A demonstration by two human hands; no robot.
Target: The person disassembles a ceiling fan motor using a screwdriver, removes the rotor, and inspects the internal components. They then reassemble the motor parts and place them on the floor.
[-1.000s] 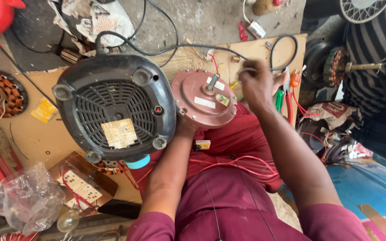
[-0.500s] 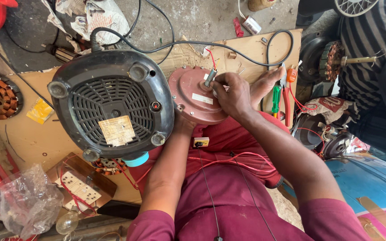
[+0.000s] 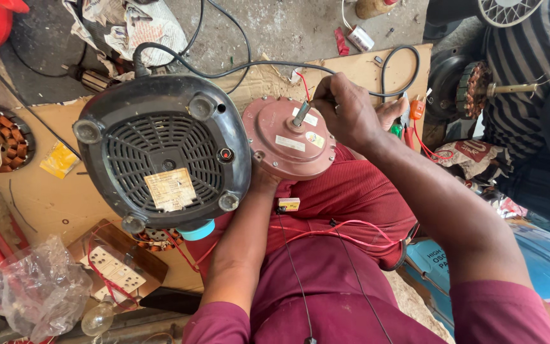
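- My right hand is closed around something at the steel shaft of the reddish-brown fan motor; I cannot tell what.
- My left hand is hidden under the motor, supporting it over my lap; its grip is unseen.
- An upturned black appliance base sits just beside it, at the cardboard sheet's near edge.

A rough grey concrete floor fills the top of the view, lit by flat daylight. Over it lies a sheet of brown cardboard, with crumpled newspaper beyond its far edge. A blue tarpaulin covers the ground at right.
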